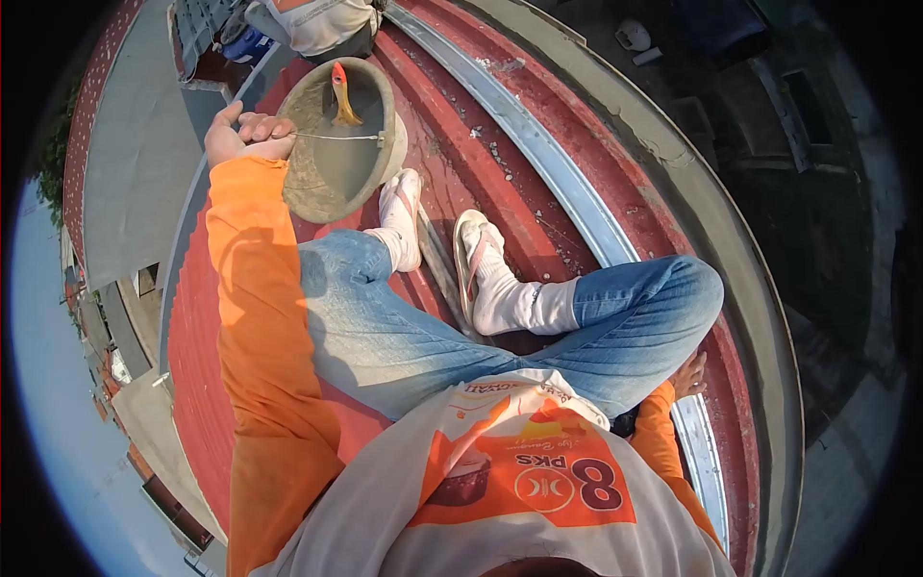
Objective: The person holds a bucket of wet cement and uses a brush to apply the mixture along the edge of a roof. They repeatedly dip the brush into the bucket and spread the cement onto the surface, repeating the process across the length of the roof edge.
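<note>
Head view: we see the left hand (252, 135) curled tightly around the wire handle (341, 137) of a bucket (306, 197), which lies just beyond the fist, near the left edge of the red roof (207, 356) and toward its far end. The bucket holds murky grey liquid (351, 173), and a tool (340, 91) with a red-tipped yellow handle leans up out of it. The sandals (466, 255) are on the roof just beside the bucket, on the near side. The right hand (688, 376) is well apart from it, low beside the bent knee, by the metal strip (538, 144) along the roof's right side; its fingers are spread a little, and we cannot tell whether it holds anything.

On the light shirt (375, 510) we can read a large "8" and "PKS", upside down to us; the smaller script nearby is too fine to make out.

The grey liquid hides the tool's lower end, and the fist covers one end of the handle. We cannot see the bucket's base. The jeans (423, 351) cover part of the right hand, and another person (322, 24) is cut off at the top.
</note>
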`<state>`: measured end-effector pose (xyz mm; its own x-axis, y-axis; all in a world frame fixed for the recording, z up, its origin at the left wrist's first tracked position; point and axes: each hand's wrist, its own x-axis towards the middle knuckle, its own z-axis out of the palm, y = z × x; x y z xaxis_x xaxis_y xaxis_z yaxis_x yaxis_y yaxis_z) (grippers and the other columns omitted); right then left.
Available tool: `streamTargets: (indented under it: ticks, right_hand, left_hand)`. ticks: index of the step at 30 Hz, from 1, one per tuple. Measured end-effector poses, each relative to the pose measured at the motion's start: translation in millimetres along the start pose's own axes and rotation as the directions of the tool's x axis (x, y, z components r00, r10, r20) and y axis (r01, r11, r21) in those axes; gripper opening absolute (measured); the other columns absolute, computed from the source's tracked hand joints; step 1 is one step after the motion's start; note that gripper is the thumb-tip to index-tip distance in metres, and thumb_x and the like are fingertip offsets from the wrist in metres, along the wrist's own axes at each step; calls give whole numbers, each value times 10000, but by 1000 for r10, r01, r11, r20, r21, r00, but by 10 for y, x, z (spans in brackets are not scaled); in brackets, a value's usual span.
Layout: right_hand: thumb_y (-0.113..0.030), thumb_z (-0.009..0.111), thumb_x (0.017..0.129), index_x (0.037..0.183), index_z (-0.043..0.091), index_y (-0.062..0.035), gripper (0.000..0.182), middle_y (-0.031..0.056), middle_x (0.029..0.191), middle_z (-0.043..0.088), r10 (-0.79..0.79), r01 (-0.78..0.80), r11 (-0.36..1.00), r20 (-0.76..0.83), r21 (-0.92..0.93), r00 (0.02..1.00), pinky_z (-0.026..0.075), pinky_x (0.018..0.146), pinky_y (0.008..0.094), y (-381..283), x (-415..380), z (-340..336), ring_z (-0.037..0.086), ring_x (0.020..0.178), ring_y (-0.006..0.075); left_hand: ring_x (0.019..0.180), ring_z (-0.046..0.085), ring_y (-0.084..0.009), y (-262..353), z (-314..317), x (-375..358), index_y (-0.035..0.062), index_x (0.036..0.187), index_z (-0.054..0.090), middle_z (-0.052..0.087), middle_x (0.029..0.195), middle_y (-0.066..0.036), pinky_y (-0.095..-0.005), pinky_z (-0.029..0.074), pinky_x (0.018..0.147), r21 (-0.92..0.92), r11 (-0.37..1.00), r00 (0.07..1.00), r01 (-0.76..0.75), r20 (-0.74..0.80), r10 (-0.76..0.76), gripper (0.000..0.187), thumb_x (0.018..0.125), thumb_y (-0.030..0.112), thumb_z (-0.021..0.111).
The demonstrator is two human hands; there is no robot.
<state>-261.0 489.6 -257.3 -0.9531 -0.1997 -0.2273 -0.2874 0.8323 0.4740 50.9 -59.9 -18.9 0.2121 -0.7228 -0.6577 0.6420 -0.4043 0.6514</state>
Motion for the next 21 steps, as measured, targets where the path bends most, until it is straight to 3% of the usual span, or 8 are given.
streamTargets:
  ticks: [2,10,16,21]
  right_hand:
    - [-553,454,776,1329,297,-258,646,28,1375,290,-6,5,1000,-23,-9,1000,143,997,529,-12,17,10,321,1225,206]
    - [-543,442,787,1328,302,-257,628,27,1377,288,-39,41,999,-141,15,989,145,996,528,-39,-13,43,326,1224,202]
    - [-510,403,826,1319,323,-258,559,42,1377,297,-5,0,997,-68,-74,998,157,997,518,-24,-5,34,344,1218,201]
    - [-414,315,878,1225,473,-155,461,79,1329,384,79,-72,995,-119,67,990,160,1008,525,-281,-63,-323,381,1194,262]
  left_hand:
    - [387,230,-116,14,49,23,134,576,265,226,450,36,-286,239,477,0,1000,999,32,41,-32,287,761,131,484]
    - [386,219,-112,-45,257,166,127,612,277,226,445,32,-281,229,473,47,996,995,81,-61,-78,264,776,144,483]
    - [366,212,-108,1,422,445,108,635,325,241,435,29,-271,227,463,134,978,986,162,-46,-157,217,783,147,480]
    - [351,212,-108,24,615,689,99,644,358,242,420,32,-263,222,453,210,964,987,162,-23,-161,192,776,148,488]
